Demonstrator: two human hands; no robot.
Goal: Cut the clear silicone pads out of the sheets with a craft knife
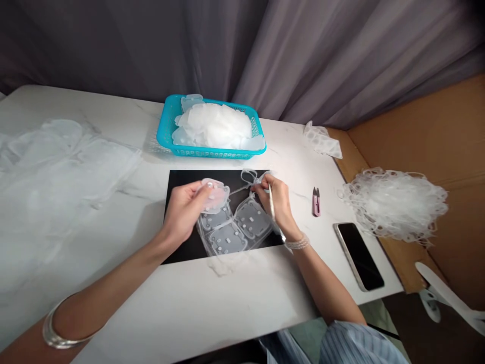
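Observation:
My left hand (pixel 182 210) pinches a translucent, rounded-square molded piece (pixel 215 196) between thumb and fingers, above the left part of a black mat (pixel 178 177). On the mat lies a clear molded sheet (pixel 228 238) with several similar rounded pieces bearing small raised studs. My right hand (pixel 276 194) is closed at the sheet's upper right, its fingertips on loops of thin clear trim (pixel 248 177). A slim, pen-like white tool (pixel 271 202) is also held in that hand, pointing down toward the wrist. A taut strand of trim runs between the two hands.
Behind the mat stands a turquoise basket (pixel 162 134) heaped with translucent pieces. Clear sheets (pixel 56 167) are piled at left. To the right are pink thread snips (pixel 317 202), a phone (pixel 359 257), a perforated strip (pixel 322 140) and a heap of trim (pixel 397 205) beside cardboard (pixel 428 131).

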